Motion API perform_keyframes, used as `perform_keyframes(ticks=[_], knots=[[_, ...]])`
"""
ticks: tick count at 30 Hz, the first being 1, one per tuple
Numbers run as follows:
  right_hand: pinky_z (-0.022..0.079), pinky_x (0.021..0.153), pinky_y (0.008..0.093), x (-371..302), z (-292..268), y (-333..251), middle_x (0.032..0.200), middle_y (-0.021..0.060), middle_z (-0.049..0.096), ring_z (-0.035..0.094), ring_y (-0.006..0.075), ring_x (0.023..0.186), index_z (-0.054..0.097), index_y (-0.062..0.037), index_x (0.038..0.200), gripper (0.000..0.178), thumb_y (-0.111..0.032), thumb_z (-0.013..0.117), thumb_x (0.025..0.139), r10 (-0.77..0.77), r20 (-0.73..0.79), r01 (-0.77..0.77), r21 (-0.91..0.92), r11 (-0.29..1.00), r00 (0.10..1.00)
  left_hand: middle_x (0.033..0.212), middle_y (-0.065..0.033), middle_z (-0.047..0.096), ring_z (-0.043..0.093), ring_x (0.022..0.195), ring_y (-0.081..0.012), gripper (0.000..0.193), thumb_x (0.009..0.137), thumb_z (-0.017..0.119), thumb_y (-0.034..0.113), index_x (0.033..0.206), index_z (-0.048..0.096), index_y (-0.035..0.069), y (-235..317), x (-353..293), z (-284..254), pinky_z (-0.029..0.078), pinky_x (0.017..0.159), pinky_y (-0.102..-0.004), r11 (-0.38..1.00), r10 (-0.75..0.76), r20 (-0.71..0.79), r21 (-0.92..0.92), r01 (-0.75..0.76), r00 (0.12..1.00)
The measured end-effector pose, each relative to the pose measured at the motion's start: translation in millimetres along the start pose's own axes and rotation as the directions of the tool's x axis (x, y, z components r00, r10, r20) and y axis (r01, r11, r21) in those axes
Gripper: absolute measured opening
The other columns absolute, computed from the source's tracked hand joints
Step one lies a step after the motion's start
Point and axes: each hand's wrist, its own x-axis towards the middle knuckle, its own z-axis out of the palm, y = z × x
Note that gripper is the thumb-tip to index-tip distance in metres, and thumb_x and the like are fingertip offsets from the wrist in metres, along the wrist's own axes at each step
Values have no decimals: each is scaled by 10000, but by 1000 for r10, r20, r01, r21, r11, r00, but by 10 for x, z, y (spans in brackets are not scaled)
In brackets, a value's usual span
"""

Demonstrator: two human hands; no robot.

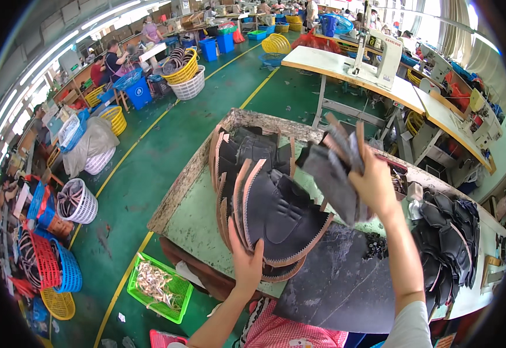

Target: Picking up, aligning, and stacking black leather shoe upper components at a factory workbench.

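Observation:
A stack of black leather shoe-upper pieces [279, 217] with tan zigzag-cut edges stands tilted on the worktable. My left hand [246, 261] is closed on the near left edge of its front pieces, thumb over the black face and fingers behind. Above the table, to the right of that stack, my right hand [375, 185] grips a bundle of grey and dark leather pieces [334, 180], smeared by motion. More black pieces [253, 145] are piled just beyond the front stack. A dark cutting mat [340, 284] lies flat below my right forearm.
Another heap of black leather pieces [447, 232] covers the table's right side. Small black scraps [376, 246] lie on the mat. The worn wooden rim [183, 180] edges the table. A green basket of scraps [163, 287] sits left on the floor. A sewing machine [380, 61] stands beyond.

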Motion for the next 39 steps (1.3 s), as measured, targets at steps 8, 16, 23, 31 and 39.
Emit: perform_keyframes(ticks=[8,16,23,31,39], knots=[[587,851,413,-822,623,-519,1460,266,424,609,363,1148,388,-50,1473,737,-231,743,853,-319,432,165,356,920,844,1431,-250,434,448,1302,-371,881,860,766,321,1505,289,-43,-667,224,-757,323,1113,-461,847,3,-124,529,64,992],[503,711,338,-659,702,227,1274,157,527,598,197,818,146,-131,1588,1255,-337,947,645,-74,675,-182,301,936,734,1229,-180,616,596,1118,-229,677,857,779,355,1324,477,-31,-386,489,-614,458,980,-355,952,-277,41,146,268,960],[506,714,300,-1058,959,461,1021,78,564,505,142,731,78,-88,1596,1377,-314,984,584,-24,378,-160,449,879,926,1247,-159,574,600,1123,-276,639,802,764,106,1351,451,16,3,851,-49,475,977,-377,930,322,179,124,-346,930],[381,1124,402,133,1671,281,1445,269,458,461,354,1352,164,14,1535,1271,-435,937,632,48,166,-139,596,791,985,1132,-151,655,586,1110,-306,353,969,624,326,1176,635,39,-463,2385,-24,413,1002,-413,752,449,-17,547,-367,893],[539,509,251,100,1426,285,1256,218,568,618,125,644,-3,-38,1558,1307,-311,935,689,47,444,-370,678,635,895,1384,-116,586,568,1230,-261,681,994,450,591,1419,518,64,-1355,2870,-922,433,1061,-407,905,-421,25,-51,422,907]])
